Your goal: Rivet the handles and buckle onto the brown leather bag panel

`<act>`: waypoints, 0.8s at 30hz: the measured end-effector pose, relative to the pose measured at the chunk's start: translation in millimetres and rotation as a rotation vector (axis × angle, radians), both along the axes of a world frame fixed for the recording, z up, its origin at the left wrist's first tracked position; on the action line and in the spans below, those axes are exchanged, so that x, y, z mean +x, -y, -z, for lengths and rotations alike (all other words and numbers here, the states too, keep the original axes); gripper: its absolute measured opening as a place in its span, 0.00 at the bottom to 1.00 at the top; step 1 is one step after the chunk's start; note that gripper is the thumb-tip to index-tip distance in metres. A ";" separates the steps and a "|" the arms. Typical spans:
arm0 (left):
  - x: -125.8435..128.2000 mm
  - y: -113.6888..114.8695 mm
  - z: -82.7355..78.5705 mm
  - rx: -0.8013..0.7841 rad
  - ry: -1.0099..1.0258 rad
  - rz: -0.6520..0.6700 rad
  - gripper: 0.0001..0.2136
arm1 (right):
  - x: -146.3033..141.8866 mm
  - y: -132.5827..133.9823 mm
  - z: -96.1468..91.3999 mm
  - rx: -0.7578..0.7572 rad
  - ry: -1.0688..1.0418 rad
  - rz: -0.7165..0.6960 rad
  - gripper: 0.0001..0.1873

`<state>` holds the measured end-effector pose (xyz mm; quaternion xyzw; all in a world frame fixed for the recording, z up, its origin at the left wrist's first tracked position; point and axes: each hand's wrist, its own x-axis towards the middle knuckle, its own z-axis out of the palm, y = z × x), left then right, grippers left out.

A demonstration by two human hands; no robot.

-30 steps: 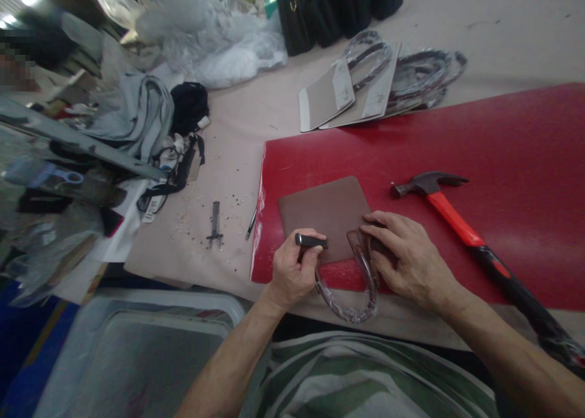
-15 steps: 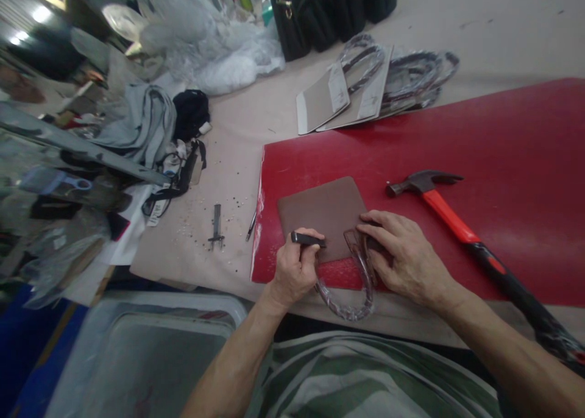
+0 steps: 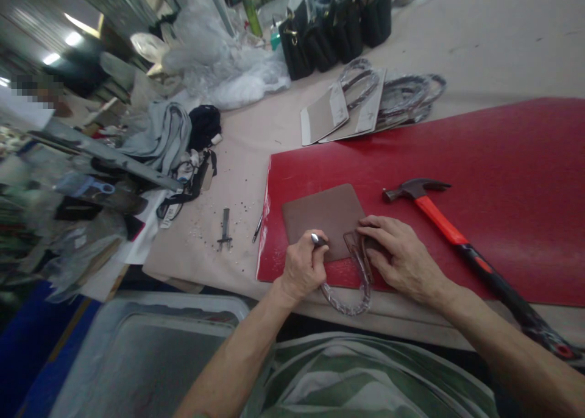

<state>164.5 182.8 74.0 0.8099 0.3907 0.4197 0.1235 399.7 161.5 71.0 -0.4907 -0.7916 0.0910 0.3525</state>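
I see left fingers (image 3: 319,261) clasping a dark silver-capped tool (image 3: 320,240), right fingers (image 3: 378,231) pinching the plastic-wrapped brown looped handle (image 3: 365,289); a loosened pinch risks slippage.

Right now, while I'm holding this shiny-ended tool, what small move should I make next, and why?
Probably steady the handle tab with your right hand: it's right beside that tab, which overlaps the brown panel, while your left hand grips the shiny-ended tool and the claw hammer lies on the red mat.

No text readable — the lettering on the white tag (image 3: 170,216) seems too blurred
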 end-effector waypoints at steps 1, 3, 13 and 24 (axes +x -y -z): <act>0.1 -0.4 -0.4 0.012 0.000 0.005 0.06 | 1.6 0.1 -1.8 -0.005 -0.020 0.013 0.16; -0.2 -1.4 -0.8 0.013 0.007 0.012 0.06 | 8.3 0.8 -9.0 -0.014 -0.041 0.056 0.16; 1.0 -3.6 5.3 -0.020 0.031 0.025 0.05 | 99.7 28.4 -35.1 -0.290 0.498 0.647 0.29; 3.0 -7.3 3.3 -0.025 0.052 0.050 0.05 | 83.2 32.9 -62.9 -0.567 0.011 0.412 0.12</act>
